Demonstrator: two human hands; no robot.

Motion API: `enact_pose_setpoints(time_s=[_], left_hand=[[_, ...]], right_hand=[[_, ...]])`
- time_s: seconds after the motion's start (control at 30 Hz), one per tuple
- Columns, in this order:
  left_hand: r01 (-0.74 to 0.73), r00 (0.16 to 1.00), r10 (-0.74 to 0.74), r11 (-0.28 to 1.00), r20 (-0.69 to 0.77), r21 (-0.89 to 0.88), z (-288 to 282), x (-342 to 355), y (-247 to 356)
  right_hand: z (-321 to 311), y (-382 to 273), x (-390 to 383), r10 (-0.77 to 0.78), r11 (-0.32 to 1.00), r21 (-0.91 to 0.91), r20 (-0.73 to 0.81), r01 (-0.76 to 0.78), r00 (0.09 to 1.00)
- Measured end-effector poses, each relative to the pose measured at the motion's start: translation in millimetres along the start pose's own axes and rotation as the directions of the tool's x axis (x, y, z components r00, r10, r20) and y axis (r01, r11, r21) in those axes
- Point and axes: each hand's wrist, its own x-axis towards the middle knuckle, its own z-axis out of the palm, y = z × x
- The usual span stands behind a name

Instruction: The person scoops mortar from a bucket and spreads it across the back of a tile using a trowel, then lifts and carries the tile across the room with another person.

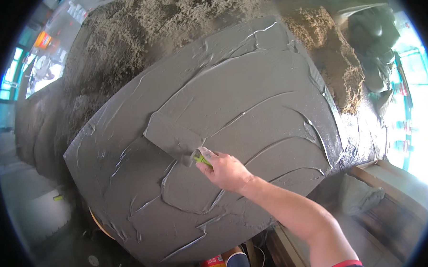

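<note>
A wide slab (268,74) fills the middle of the view, its top coated with smooth grey paste that looks like mortar. Curved ridges and streaks run across the coating. My right hand (225,170) is closed around the green handle of a scraper (203,158), near the middle of the slab. The scraper's grey-smeared blade lies against the paste to the left of my fingers, and its outline partly blends into the coating. My right forearm reaches in from the lower right. My left hand is out of view.
Rough brown, sandy material (171,21) lies beyond the slab, with a clump (329,47) at the far right. A pale tool with a notched edge (48,214) is at left. Wooden boards (393,183) and a grey bag (360,194) sit at right. An orange-red container (213,266) stands by my legs.
</note>
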Motion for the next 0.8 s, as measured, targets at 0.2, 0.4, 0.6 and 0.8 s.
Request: enact_pose_setpoints(time_s=[0.2,0.4,0.6,0.8], left_hand=[[0.025,0.999,-0.026,0.999,0.043,0.022,-1.8,-4.1,1.8],[-0.033,0.999,0.033,0.999,0.022,0.002,6.3,-2.6,0.6],[-0.022,0.997,0.022,1.000,0.072,-0.011,-4.9,-4.9,17.8],[-0.024,1.000,0.023,0.999,0.016,0.034,3.5,-3.8,9.4]], right_hand=[[-113.8,86.6,55.3,0.155,0.964,-0.120,-0.473,-0.238,0.867],[-201.1,154.6,87.4,0.321,0.880,-0.040,-0.685,-0.473,0.654],[-252.3,219.9,114.1,0.599,0.799,0.389,-0.572,-0.458,0.559],[-278.7,230.6,92.8,0.750,0.661,0.575,-0.485,-0.482,0.450]])
